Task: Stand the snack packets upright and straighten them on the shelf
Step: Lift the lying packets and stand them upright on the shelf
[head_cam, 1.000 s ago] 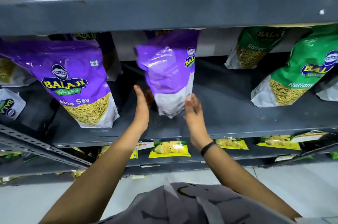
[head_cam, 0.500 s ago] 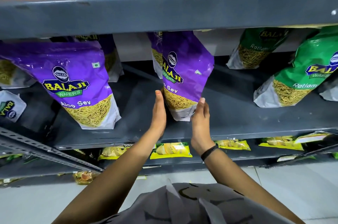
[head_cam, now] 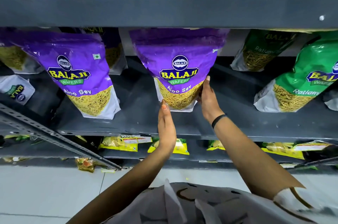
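Observation:
A purple Aloo Sev packet (head_cam: 178,62) stands upright in the middle of the dark shelf (head_cam: 139,112), its label facing me. My left hand (head_cam: 166,125) touches its lower left corner with flat fingers. My right hand (head_cam: 207,98) presses against its lower right side. A second purple Aloo Sev packet (head_cam: 76,70) stands upright to the left. More purple packets (head_cam: 113,53) stand behind it. Green Ratlami packets (head_cam: 300,81) (head_cam: 259,51) stand on the right.
A shelf board (head_cam: 164,9) runs right above the packet tops. At far left lies a white-backed packet (head_cam: 17,92) on its side. A slanted metal brace (head_cam: 54,134) crosses the lower left. Yellow packets (head_cam: 118,144) fill the shelf below. Pale floor tiles lie beneath.
The middle purple packet has turned from back and edge-on until its front faces me, and it now stands straight. Both hands have stayed at its base, one on each side.

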Available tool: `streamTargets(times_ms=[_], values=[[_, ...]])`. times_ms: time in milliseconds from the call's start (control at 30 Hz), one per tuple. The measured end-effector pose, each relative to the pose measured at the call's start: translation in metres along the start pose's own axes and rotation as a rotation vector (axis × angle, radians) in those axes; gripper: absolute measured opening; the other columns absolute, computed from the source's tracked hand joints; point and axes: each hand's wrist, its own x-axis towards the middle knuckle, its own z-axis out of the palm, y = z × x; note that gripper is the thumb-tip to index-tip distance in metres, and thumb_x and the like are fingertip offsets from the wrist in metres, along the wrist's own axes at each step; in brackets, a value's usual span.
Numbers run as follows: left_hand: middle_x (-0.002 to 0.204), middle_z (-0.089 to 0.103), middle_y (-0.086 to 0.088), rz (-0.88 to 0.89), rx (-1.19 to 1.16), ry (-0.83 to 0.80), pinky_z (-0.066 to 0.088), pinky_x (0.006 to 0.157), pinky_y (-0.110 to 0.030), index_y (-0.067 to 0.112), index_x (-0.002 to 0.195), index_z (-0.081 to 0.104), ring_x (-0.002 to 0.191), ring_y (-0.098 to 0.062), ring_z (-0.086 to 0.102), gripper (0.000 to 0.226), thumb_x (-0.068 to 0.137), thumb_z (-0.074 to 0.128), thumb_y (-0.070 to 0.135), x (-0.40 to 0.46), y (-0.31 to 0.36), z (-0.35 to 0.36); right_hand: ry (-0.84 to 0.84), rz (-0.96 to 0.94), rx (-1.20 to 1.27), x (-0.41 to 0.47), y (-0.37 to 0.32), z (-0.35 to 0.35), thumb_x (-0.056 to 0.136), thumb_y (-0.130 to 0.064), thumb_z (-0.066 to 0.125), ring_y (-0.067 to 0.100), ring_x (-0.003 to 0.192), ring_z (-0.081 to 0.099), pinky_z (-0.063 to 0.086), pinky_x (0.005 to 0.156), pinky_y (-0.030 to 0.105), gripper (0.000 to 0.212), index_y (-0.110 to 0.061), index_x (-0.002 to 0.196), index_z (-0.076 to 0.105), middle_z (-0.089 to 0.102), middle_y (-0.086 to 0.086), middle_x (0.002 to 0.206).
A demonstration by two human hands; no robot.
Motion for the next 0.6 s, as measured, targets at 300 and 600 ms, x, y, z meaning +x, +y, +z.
streamTargets(times_ms=[300,600], values=[[0.116,0.059,-0.005,0.225,0.079,0.198,0.041,0.085,-0.003,0.001,0.115,0.053,0.095,0.015,0.056,0.023,0.094,0.046,0.007,-0.005,-0.013,-0.033,0.420,-0.279,0.105,-0.041,0.038,-0.007,0.096,-0.035,0.037,0.010,0.065,0.051,0.044,0.075,0.035,0.031,-0.024,0.074,0.055,0.060,-0.004,0.075],[0.106,0.054,-0.005,0.337,0.245,0.463,0.047,0.088,-0.022,0.021,0.111,0.045,0.095,0.002,0.057,0.035,0.083,0.062,0.006,0.020,-0.016,-0.181,-0.287,-0.268,-0.291,-0.078,0.075,0.088,0.090,-0.024,0.052,0.015,0.078,0.062,0.049,0.082,0.036,0.013,-0.024,0.092,0.065,0.066,0.002,0.081]])
